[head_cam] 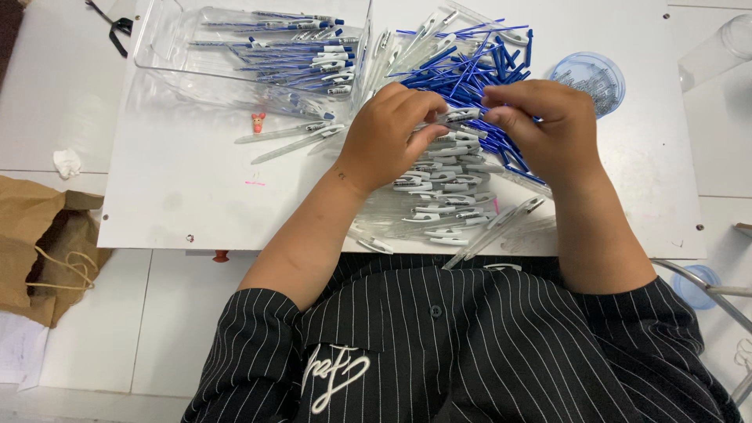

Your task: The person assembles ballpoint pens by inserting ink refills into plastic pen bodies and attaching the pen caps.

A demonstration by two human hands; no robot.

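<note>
Striped black shirt (pixel 470 345) fills the near edge of the view, both bare forearms reaching out from its sleeves over a white board (pixel 180 180).

Left hand (pixel 389 133) is curled narrow, fingertips pinched on one end of a clear pen barrel (pixel 457 117). Right hand (pixel 548 125) meets it from the other side, thumb and forefinger closed on the same barrel, so the two hands nearly touch with the barrel bridging them.

Directly under and just nearer than the hands lies a heap of clear barrels (pixel 446 184) with white clips, spread toward the shirt. Behind the hands, partly hidden by the knuckles, sits a pile of blue refills (pixel 470 66) (thin blue sticks, crossing every way).

Beyond the left hand and off to its outer side stands a clear tray (pixel 157 39) holding finished pens (pixel 305 47) laid roughly in rows. Between that tray and the left wrist, two loose pens (pixel 290 139) lie on the board beside a small pink-orange bit (pixel 258 121) whose kind I cannot tell.

Past the right hand's outer side rests a round blue dish (pixel 587 74) with small metal parts in it. Far off the left elbow, below the board, a brown paper bag (pixel 39 243) stands open.
</note>
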